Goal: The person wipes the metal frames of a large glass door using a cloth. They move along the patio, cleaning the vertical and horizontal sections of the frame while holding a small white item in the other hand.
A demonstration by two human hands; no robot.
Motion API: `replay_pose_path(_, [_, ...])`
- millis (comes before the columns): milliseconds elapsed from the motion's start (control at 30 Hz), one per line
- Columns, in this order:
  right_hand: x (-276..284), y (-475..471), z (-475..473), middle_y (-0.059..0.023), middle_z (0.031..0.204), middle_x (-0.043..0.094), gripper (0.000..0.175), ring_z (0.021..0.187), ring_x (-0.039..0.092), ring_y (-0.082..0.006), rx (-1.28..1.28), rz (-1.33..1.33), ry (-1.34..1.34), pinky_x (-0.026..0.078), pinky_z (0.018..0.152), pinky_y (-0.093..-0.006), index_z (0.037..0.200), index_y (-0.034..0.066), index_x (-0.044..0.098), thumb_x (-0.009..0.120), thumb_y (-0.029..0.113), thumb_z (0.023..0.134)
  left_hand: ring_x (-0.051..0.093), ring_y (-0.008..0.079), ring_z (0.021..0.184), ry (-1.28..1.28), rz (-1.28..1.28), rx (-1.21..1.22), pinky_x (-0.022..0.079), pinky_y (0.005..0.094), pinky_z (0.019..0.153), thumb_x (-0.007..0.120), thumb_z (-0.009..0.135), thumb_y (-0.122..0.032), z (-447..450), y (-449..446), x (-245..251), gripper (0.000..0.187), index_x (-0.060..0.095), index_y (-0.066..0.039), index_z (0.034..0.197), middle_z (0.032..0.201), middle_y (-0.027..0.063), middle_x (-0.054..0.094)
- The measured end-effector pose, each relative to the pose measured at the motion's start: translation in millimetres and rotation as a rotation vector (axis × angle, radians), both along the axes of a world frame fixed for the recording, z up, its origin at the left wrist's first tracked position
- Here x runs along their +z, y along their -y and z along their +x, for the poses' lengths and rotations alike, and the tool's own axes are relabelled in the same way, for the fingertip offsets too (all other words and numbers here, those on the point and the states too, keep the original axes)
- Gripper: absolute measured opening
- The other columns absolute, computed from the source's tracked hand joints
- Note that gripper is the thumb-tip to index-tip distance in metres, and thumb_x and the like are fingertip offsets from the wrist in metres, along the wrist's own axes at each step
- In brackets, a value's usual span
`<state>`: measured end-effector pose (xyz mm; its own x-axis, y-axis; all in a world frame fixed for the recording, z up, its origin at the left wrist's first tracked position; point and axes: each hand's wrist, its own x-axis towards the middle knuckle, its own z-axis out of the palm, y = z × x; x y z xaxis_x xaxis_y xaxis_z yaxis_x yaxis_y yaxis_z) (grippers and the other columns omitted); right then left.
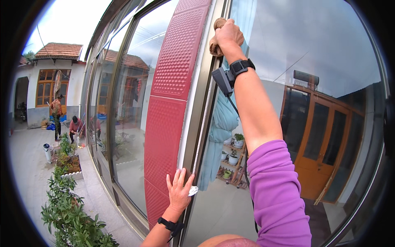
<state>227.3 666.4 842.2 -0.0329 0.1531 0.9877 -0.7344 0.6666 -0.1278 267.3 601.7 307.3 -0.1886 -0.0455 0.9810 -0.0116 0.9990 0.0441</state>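
Note:
My right hand (230, 34) is raised high and grips a bunched brown cloth (216, 51), which touches the metal window frame (197, 123) near its upper part. Lower down, my left hand (180, 188) rests with spread fingers where the red embossed wall tiles (163, 129) meet that frame. A crumpled white tissue or cloth (193, 190) shows at the thumb side of my left hand, tucked against the palm, which is hidden. Right of the frame is a large glass pane (228, 210), with a knotted light blue curtain (220, 123) behind it.
Leafy potted plants (72, 213) line the paved ledge at lower left. Farther off, one person (56, 111) stands and another person (76, 127) crouches by the windows. A white cylindrical container (47, 153) stands in the yard. A black cable (247, 166) hangs from my right wrist device.

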Motion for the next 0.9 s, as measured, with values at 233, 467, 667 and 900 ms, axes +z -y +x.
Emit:
replay_pose_path(233, [54.2,3.8,2.6,-0.0149,0.109,0.068,0.038,0.102,0.065,-0.0338,-0.078,-0.026,0.020,0.052,0.087,-0.0416,0.111,0.0119,0.067,0.067,0.031,0.078,0.043,0.0328,0.131,-0.063,0.025,-0.156,0.018,0.0598,0.111,0.063,0.084,-0.025,-7.1,8.1,-3.4,0.039,0.063,-0.011,0.121,0.142,0.0184,0.044])
replay_pose_path(467, [94.0,3.4,0.9,-0.0194,0.102,0.070,0.033,0.097,0.067,-0.0352,-0.090,-0.050,-0.061,0.055,0.082,-0.0422,0.098,0.0048,0.073,0.073,0.031,0.077,0.049,0.0254,0.127,-0.043,-0.034,-0.203,0.022,0.0602,0.109,0.060,0.086,-0.031,-11.5,26.1,-7.7,0.036,0.065,-0.021,0.119,0.139,0.0126,0.048])
replay_pose_path(667, [138.6,-0.1,-12.6,-0.0177,0.105,0.070,0.040,0.098,0.067,-0.0340,-0.079,-0.087,-0.104,0.054,0.083,-0.0407,0.101,0.0057,0.072,0.074,0.035,0.074,0.053,0.0236,0.123,-0.055,-0.018,-0.205,0.021,0.0585,0.110,0.057,0.089,-0.032,-16.6,27.7,-9.8,0.031,0.066,-0.024,0.117,0.134,0.0102,0.054])
replay_pose_path(900, [174.0,-0.8,-20.9,-0.0203,0.110,0.067,0.044,0.104,0.065,-0.0359,-0.208,-0.058,-0.152,0.051,0.089,-0.0422,0.106,0.0057,0.071,0.070,0.037,0.074,0.055,0.0224,0.121,-0.032,-0.010,-0.206,0.017,0.0568,0.113,0.056,0.089,-0.031,-17.5,27.8,-12.6,0.029,0.068,-0.026,0.115,0.130,0.0090,0.056])
